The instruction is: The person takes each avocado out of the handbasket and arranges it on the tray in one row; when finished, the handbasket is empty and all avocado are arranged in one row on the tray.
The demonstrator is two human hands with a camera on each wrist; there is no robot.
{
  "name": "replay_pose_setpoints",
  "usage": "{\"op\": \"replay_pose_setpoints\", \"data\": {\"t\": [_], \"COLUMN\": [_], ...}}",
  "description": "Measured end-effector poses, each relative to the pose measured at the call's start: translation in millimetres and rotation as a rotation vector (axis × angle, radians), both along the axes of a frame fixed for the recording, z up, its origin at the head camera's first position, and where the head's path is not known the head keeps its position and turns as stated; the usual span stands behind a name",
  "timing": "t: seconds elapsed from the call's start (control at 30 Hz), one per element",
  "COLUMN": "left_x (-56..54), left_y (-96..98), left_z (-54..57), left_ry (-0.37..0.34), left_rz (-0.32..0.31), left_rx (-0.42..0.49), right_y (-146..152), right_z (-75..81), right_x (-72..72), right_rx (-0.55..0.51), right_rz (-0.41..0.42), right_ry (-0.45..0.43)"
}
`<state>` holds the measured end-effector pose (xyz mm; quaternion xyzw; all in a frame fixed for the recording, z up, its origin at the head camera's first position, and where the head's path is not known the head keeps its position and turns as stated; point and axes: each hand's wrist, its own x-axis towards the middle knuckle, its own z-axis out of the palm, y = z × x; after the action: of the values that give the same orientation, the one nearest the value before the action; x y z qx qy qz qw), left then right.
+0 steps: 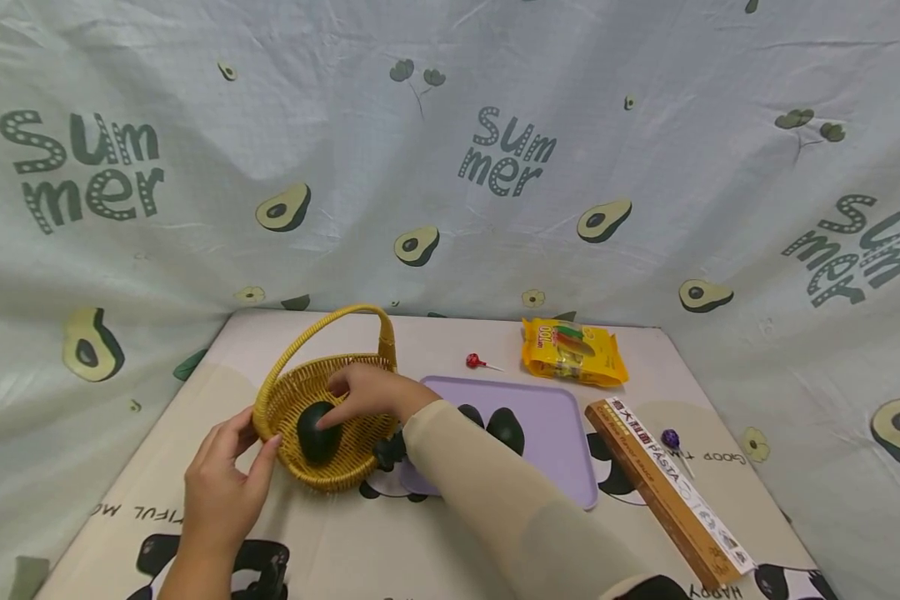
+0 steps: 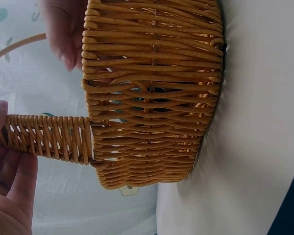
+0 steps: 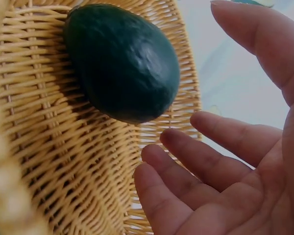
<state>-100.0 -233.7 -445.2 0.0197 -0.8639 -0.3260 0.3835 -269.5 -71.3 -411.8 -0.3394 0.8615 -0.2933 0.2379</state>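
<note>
A dark green avocado (image 1: 318, 433) lies inside the yellow wicker basket (image 1: 330, 477), against its woven wall. My right hand (image 1: 371, 393) is over the basket's opening. In the right wrist view its fingers (image 3: 201, 169) are spread and apart from the avocado (image 3: 125, 63), with nothing held. With thumb and fingers my left hand (image 1: 228, 479) grips the base of the basket's handle (image 2: 49, 139) on the left side. The basket stands on the table. Two more avocados (image 1: 506, 431) lie on the purple tray (image 1: 555, 433), partly behind my right sleeve.
A red lollipop (image 1: 474, 361) and a yellow snack packet (image 1: 573, 352) lie behind the tray. To its right are a long brown pasta box (image 1: 667, 492) and a purple lollipop (image 1: 671, 439). A printed cloth (image 1: 345, 150) hangs around the table's back and sides.
</note>
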Motion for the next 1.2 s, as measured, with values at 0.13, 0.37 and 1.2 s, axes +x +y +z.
{"op": "replay_pose_setpoints", "data": {"t": [0.13,0.37,1.2], "left_x": [-0.5,-1.0,-0.9], "left_y": [1.3,1.2,-2.6], "left_z": [-1.1,-1.3,-6.2], "left_ry": [-0.009,-0.013,0.003], "left_rz": [-0.007,-0.007,-0.007], "left_rx": [-0.001,-0.012,-0.011], "right_y": [-2.8,-7.7,-23.6], "right_z": [-1.2,-8.7,-26.0], "right_x": [-2.0,-5.2,-11.5], "right_rx": [0.016,0.012,0.017], "right_rz": [0.001,-0.008,-0.021], "right_ry": [-0.038,-0.054,-0.190]}}
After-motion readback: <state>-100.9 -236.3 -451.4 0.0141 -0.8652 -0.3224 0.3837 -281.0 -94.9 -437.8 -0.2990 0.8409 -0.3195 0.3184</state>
